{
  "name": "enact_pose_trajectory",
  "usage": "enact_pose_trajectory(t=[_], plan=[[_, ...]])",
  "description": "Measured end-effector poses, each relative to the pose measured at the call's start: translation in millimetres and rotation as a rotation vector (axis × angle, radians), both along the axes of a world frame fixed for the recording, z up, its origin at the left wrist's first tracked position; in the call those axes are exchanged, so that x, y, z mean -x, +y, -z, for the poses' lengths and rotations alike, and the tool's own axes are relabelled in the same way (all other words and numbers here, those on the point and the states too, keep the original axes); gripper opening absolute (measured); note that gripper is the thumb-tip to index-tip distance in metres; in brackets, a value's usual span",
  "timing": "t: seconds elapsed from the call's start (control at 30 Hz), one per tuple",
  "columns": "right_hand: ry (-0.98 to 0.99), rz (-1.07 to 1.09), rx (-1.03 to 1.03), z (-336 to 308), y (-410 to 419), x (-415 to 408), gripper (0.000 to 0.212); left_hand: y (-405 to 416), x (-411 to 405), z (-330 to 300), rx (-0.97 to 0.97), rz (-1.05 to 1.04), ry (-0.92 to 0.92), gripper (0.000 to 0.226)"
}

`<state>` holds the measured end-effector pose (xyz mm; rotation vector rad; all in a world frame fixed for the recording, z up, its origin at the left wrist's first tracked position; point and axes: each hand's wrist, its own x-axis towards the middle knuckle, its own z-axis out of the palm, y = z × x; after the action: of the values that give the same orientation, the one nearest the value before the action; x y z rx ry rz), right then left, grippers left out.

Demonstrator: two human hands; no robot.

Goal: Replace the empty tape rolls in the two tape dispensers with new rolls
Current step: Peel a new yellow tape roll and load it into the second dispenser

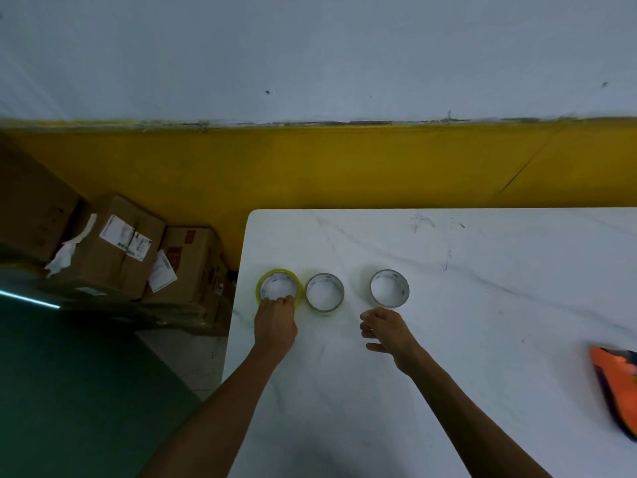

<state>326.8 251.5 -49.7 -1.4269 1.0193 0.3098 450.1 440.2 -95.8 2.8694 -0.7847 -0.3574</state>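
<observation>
Three rings lie flat in a row on the white table (448,305). The leftmost is a yellowish tape roll (265,282) with tape on it; my left hand (275,322) grips its near rim with the fingertips. Beside it lies a thin, bare-looking roll core (339,288). Further right lies another thin core (406,288). My right hand (386,331) hovers just in front of that core, fingers loosely curled and apart, holding nothing. An orange tape dispenser (617,384) lies at the table's right edge, partly cut off and blurred.
The table's left edge runs close to the yellowish roll. Cardboard boxes (120,250) are stacked on the floor to the left, against a yellow and white wall. Dark green floor lies at the lower left.
</observation>
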Motion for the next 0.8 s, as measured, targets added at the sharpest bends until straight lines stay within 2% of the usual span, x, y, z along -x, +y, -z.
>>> enact_pose_trajectory(t=[0.1,0.13,0.23,0.37,0.47,0.6,0.7,0.8], plan=[[-0.007,-0.008,0.013,-1,-1,1,0.016,1,-4,-9,-0.031,-0.026,0.038,0.028],[-0.014,-0.009,0.018,-3,-2,0,0.016,0,-7,-12,0.026,-0.072,0.063,0.023],[-0.047,-0.006,0.028,-12,-3,-4,0.017,-4,-10,-27,0.166,-0.288,0.109,0.032],[-0.114,-0.012,0.025,-35,-2,-16,0.016,-9,-20,-56,0.359,-0.435,0.205,0.037],[-0.173,-0.020,0.023,-56,2,-26,0.014,-21,-24,-85,0.516,-0.462,0.282,0.037],[-0.309,-0.023,0.110,-83,12,-39,0.014,-48,-14,-130,0.752,-0.494,0.493,0.019],[-0.429,-0.066,0.277,-98,17,-48,0.015,-63,-4,-144,0.815,-0.476,0.599,0.020],[-0.461,-0.107,0.363,-106,15,-48,0.013,-69,4,-148,0.823,-0.472,0.596,0.019]])
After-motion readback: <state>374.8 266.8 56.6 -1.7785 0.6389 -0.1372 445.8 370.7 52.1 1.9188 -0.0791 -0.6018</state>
